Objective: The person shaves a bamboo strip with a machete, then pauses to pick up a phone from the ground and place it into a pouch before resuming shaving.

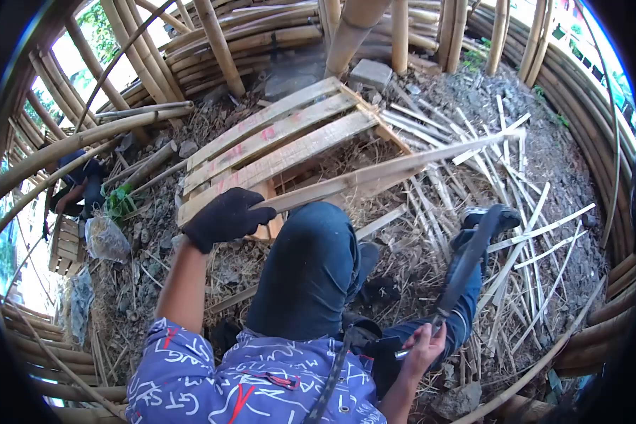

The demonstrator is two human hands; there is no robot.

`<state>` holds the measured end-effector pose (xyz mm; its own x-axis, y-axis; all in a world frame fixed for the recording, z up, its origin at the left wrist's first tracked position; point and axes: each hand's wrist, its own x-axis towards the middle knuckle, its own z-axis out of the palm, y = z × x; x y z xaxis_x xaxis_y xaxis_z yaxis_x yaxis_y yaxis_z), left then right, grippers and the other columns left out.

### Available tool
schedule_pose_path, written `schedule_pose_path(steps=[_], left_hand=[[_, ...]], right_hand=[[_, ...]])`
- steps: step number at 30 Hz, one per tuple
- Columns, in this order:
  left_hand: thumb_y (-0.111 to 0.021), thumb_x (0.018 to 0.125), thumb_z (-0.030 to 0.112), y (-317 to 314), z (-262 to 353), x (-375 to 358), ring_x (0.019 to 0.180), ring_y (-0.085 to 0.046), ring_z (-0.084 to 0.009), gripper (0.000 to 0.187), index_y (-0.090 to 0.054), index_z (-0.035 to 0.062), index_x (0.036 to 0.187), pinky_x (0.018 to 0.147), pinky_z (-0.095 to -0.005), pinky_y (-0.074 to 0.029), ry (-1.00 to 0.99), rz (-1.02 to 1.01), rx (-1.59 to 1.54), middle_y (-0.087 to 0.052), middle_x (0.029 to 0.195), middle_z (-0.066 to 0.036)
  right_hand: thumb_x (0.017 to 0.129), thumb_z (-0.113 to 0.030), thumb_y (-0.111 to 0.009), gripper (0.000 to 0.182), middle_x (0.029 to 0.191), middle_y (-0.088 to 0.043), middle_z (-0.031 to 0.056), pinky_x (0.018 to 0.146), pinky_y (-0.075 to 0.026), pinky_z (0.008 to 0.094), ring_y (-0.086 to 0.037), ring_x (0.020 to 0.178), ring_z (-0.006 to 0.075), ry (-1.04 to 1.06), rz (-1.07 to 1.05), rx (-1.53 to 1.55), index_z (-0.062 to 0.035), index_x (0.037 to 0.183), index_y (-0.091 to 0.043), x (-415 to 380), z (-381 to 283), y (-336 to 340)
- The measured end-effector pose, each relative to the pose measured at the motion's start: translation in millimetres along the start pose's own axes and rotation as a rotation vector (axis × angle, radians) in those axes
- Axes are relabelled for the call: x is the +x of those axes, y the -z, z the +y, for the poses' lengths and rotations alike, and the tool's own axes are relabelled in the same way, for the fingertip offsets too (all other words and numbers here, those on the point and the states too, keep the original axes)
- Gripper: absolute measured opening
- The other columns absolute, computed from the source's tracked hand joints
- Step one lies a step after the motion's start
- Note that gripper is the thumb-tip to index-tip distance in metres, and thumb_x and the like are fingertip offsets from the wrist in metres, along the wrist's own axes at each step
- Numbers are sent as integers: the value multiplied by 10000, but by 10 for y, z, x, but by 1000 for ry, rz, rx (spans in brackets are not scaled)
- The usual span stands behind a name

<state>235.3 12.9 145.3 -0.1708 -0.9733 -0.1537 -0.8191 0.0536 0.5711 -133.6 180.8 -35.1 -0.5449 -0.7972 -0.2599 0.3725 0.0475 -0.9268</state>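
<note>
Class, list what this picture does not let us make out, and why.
All in the head view:
- wooden strip's near end: covered by left hand
- blade's handle: partly covered by right hand
- red marks on slats: too small
- other person: partly behind bamboo poles

So the left hand (227, 218) is in a dark glove (219, 222), fingers curled closed and pointing right, held well ahead of the right one. Its bare left forearm (181, 286) runs up to it from below, wrist pretty much straight. The right hand (425, 348) has no glove, fingers wrapped in a grip, with its right forearm (400, 399) angling up from below left. Both hands are kinda apart, bent knee (318, 237) between them.
</note>
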Motion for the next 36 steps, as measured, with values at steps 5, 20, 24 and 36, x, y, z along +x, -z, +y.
schedule_pose_path(steps=[5,20,24,36], left_hand=[[-646,876,331,-57,68,44,576,-587,-339,337,-645,8,781,562,-412,-437,-34,74,26,-575,641,-197],[-733,722,556,-224,307,4,613,-636,-309,488,-675,75,783,584,-414,-491,-203,266,593,-624,642,-122],[-739,698,579,-347,283,26,523,-603,-287,502,-647,87,729,531,-399,-470,-279,431,641,-567,554,-100],[-720,690,633,-393,211,46,493,-600,-289,552,-638,87,685,480,-388,-459,-37,307,567,-579,545,-112]], right_hand=[[936,-38,-521,288,690,-487,17,371,-374,196,-436,438,55,65,116,-62,12,1205,-431,108,-92,-48],[893,-52,-612,482,743,-548,30,475,-368,198,-476,525,65,325,-2,-234,56,1327,-430,480,-233,-770],[822,-19,-690,452,890,-635,84,617,-446,207,-583,688,118,521,-81,-544,93,1232,-539,536,-214,-909],[723,12,-769,404,808,-630,80,591,-468,242,-587,669,106,495,-327,-691,20,1096,-614,590,-249,-1275]])
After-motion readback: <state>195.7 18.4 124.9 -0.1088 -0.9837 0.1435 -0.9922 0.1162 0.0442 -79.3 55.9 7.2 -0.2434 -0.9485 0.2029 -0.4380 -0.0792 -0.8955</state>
